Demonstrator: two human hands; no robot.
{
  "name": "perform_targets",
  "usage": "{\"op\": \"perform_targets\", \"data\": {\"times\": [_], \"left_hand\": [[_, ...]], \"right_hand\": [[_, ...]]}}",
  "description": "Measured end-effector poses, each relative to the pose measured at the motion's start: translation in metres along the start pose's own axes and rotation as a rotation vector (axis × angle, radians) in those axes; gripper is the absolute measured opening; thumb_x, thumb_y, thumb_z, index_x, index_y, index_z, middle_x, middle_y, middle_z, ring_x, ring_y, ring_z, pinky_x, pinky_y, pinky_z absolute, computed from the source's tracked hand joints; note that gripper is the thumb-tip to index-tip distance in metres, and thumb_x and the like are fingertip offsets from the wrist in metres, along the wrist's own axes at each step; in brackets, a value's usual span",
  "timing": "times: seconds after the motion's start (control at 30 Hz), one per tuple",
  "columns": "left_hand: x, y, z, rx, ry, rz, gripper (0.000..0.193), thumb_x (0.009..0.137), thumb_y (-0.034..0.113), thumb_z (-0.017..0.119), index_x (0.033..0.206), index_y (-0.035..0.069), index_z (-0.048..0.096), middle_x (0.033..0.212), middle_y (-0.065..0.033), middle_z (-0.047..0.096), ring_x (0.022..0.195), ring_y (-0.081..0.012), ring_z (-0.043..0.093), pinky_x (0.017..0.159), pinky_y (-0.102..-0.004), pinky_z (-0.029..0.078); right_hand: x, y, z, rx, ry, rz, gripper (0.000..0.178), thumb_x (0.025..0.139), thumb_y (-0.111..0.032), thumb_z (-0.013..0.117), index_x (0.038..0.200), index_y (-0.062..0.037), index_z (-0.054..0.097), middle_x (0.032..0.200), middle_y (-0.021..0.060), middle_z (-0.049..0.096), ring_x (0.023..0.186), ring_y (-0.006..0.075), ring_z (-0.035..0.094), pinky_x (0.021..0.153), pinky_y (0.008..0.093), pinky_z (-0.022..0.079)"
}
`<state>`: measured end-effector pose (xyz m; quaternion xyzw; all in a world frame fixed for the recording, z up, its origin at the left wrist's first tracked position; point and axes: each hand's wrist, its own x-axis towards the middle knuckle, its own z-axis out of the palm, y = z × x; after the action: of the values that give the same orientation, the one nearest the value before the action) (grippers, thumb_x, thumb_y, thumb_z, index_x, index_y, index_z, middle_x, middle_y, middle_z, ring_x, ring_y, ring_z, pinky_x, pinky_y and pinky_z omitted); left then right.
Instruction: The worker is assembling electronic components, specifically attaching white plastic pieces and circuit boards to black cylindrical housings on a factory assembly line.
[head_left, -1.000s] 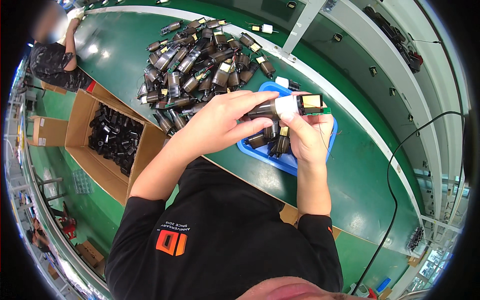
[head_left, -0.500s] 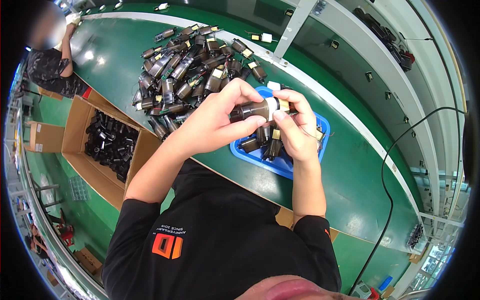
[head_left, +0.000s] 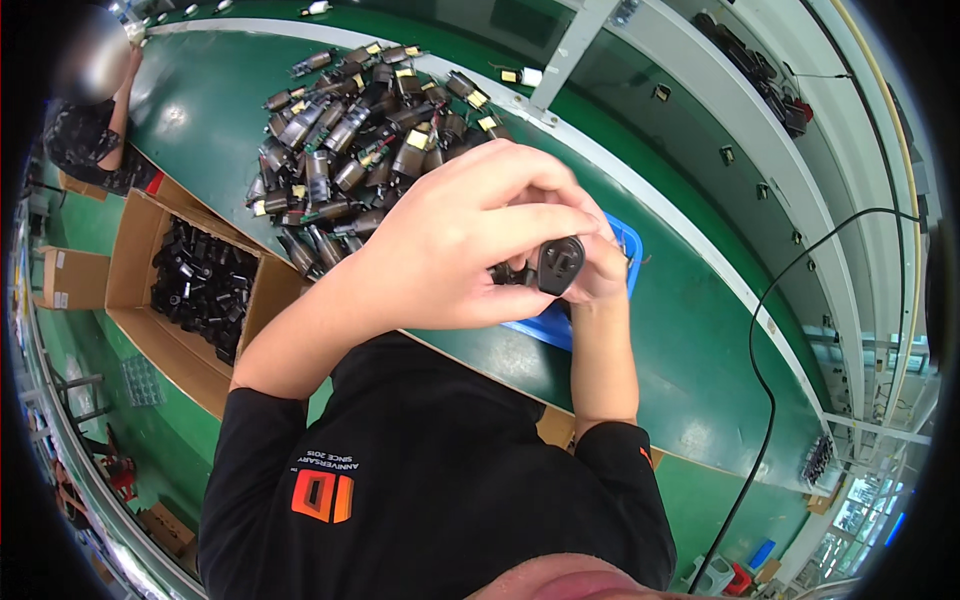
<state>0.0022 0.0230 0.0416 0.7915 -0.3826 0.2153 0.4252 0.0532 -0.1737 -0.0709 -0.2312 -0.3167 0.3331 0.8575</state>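
Both hands are closed round one dark cylindrical part (head_left: 561,266), its black rounded end cap with a small recess turned up toward me. My left hand (head_left: 470,240) wraps over it from the left, fingers curled across the top and thumb below. On the far right side my right hand (head_left: 602,268) grips the same part, its fingers mostly hidden behind the left. Under the hands lies a blue tray (head_left: 545,328), largely covered by them. Beyond my left wrist a heap of similar smoky cylinders (head_left: 318,175) with yellow labels covers the green tabletop (head_left: 690,330).
A cardboard box (head_left: 275,290) of small black parts (head_left: 205,290) stands against the table's left edge. A black cable (head_left: 765,380) hangs down at the right. A white-and-black piece (head_left: 522,76) lies past the table's far rim. Another person (head_left: 85,135) sits at the far left.
The part has turned from lying sideways to end-on, its black cap now facing me. My left hand has swung right over it, covering more of the right hand and the tray.
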Motion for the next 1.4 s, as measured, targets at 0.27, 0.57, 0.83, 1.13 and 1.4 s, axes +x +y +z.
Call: {"op": "perform_targets", "data": {"times": [0.27,0.57,0.83,1.13,1.4], "left_hand": [[-0.003,-0.002,0.024,-0.091,0.094,0.060,0.047,0.069,0.018,0.081,0.112,0.006,0.066,0.100,-0.0092,0.070,0.096,-0.0276,0.066,0.085,-0.0391,0.052],[-0.007,-0.006,0.030,-0.050,0.116,0.087,0.047,0.068,0.018,0.081,0.109,0.003,0.065,0.103,-0.0096,0.070,0.095,-0.0261,0.068,0.084,-0.0356,0.055],[-0.008,-0.008,0.033,-0.044,0.119,0.093,0.045,0.070,0.019,0.081,0.110,0.004,0.065,0.103,-0.0095,0.070,0.096,-0.0263,0.068,0.084,-0.0364,0.056],[-0.010,-0.012,0.028,-0.079,0.068,0.048,0.047,0.068,0.017,0.081,0.111,0.005,0.065,0.107,-0.0109,0.068,0.107,-0.0289,0.064,0.094,-0.0414,0.051],[-0.023,-0.035,0.017,0.149,0.219,0.238,0.058,0.071,0.025,0.083,0.120,0.007,0.058,0.119,-0.0156,0.065,0.117,-0.0372,0.059,0.103,-0.0511,0.042]], "right_hand": [[0.002,0.018,0.019,0.191,0.171,-0.054,0.037,0.082,-0.015,0.064,0.114,-0.0031,0.050,0.100,0.0124,0.059,0.087,0.0232,0.066,0.070,0.0343,0.058],[-0.004,0.033,0.006,0.164,0.319,-0.068,0.028,0.080,-0.015,0.065,0.105,-0.0097,0.053,0.095,0.0079,0.059,0.083,0.0197,0.066,0.067,0.0320,0.058],[0.001,0.029,0.017,0.184,0.352,-0.061,0.037,0.077,-0.021,0.069,0.109,-0.0099,0.053,0.096,0.0052,0.059,0.085,0.0170,0.065,0.067,0.0304,0.056],[0.008,0.019,0.034,0.278,0.371,-0.069,0.049,0.081,-0.027,0.059,0.123,-0.0052,0.048,0.098,0.0071,0.061,0.087,0.0165,0.065,0.072,0.0292,0.055],[0.011,-0.014,0.052,-1.034,0.319,-0.438,0.073,0.071,-0.039,0.072,0.128,0.0010,0.049,0.124,0.0156,0.054,0.114,0.0256,0.052,0.103,0.0398,0.036]]}}
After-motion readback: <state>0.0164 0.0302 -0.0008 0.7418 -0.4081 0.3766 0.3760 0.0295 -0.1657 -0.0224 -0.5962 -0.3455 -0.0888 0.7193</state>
